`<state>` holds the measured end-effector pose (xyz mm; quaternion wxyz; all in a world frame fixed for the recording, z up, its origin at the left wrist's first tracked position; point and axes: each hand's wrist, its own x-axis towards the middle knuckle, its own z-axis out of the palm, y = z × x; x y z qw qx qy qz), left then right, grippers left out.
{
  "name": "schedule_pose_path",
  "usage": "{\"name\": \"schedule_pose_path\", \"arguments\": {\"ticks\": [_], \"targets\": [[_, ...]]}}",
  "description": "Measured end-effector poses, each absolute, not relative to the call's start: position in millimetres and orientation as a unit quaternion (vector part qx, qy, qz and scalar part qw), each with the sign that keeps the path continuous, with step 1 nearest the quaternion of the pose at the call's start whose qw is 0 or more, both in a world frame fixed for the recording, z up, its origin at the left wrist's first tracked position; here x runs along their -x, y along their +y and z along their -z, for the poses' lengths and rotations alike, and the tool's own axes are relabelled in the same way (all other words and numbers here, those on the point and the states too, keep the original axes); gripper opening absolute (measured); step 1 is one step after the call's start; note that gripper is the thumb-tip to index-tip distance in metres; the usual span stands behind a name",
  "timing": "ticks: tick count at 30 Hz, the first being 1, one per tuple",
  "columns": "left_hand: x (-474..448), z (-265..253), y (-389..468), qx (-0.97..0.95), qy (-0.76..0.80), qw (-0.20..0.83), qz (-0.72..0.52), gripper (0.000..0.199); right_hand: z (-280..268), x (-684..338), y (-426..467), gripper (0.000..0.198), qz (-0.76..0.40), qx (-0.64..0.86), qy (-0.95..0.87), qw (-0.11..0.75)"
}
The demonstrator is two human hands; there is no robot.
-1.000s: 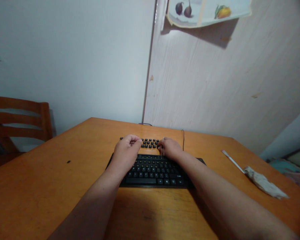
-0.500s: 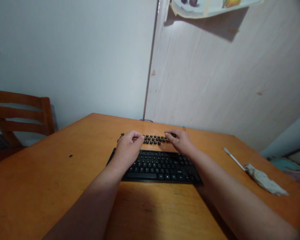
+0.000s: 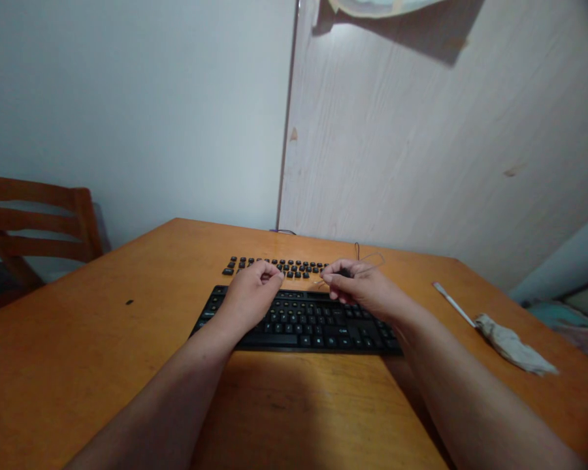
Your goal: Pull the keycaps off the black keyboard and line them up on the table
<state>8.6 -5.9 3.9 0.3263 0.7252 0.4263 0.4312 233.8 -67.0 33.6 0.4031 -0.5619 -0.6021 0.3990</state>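
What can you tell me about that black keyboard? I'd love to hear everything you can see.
The keyboard is black, apparently plastic, and lies flat on the wooden-looking table, its space bar along the edge nearest the person. Lower keys carry pale markings; farther up, small pale stubs show where caps appear to be missing. Loose keycaps lie in rows beyond it. The left hand and the right forearm hide parts of it; whether either touches it is unclear.

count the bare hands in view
2: the bare left hand and bare right hand, near the far edge of the long black keyboard, left and right of its middle. No others show.
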Motion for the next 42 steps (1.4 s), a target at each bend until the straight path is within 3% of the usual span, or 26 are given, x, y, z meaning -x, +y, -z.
{"name": "schedule_pose_path", "arguments": {"ticks": [6, 13, 22, 42], "targets": [[-9.8, 3.1, -5.9, -0.754, 0.421, 0.301, -0.404, 0.022, -28.4, -227.9, -64.7, 0.035, -0.371, 0.559, -0.635, 0.382], [-10.3, 6.0, -8.1, -0.788, 0.409, 0.280, -0.365, 0.023, -18.8, -212.9, -64.5, 0.014, -0.336, 0.593, -0.634, 0.366], [-13.1, 9.3, -9.9, -0.800, 0.408, 0.272, -0.346, 0.022, -10.0, -205.3, -65.4, 0.023, -0.294, 0.595, -0.664, 0.343], [-15.2, 14.8, -10.2, -0.818, 0.396, 0.243, -0.339, 0.021, -1.7, -190.0, -71.7, 0.020, -0.127, 0.636, -0.702, 0.293]]}}
